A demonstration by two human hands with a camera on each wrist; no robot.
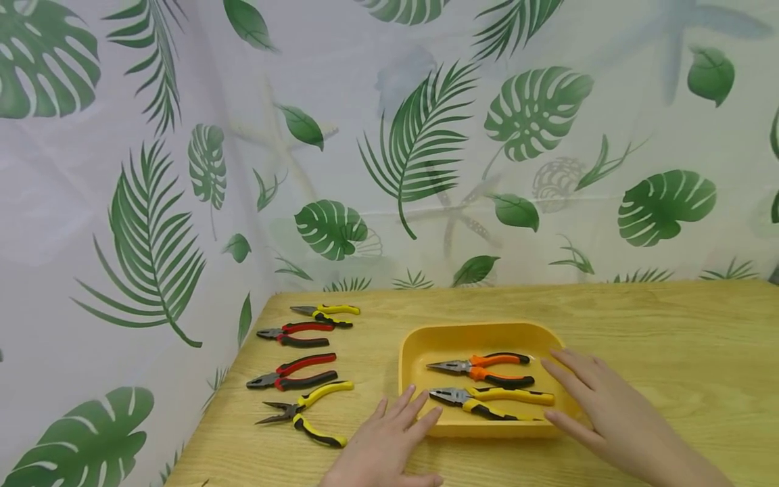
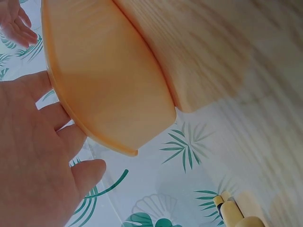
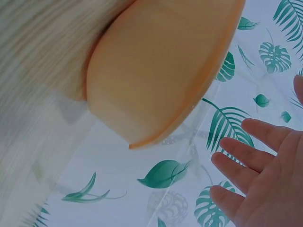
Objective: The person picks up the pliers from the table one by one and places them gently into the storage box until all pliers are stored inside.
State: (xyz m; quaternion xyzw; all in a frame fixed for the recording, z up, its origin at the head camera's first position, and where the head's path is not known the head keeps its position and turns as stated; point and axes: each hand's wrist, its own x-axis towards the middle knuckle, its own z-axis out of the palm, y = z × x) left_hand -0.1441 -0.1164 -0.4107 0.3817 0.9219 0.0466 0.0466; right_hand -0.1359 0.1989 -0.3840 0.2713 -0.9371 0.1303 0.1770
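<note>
Left hand [image 1: 389,433], fingers spread and gripping nothing, reaches over the near-left rim of the yellow tray [image 1: 475,431]; right hand [image 1: 608,412], just as wide and unladen, hovers at the right end! Inside, on the table [image 1: 669,325], orange-handled pliers [image 1: 479,370] lie behind yellow-handled pliers [image 1: 505,394]. Danger: one-sided pressure could skew the yellow tray, sliding both tools into its wall.

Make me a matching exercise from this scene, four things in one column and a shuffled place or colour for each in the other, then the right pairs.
1. tray
2. orange pliers
3. left hand
4. right hand

A. inside the tray
B. by the tray's right end
C. plain yellow
D. by the tray's near left corner

Pairs: 1-C, 2-A, 3-D, 4-B
</note>
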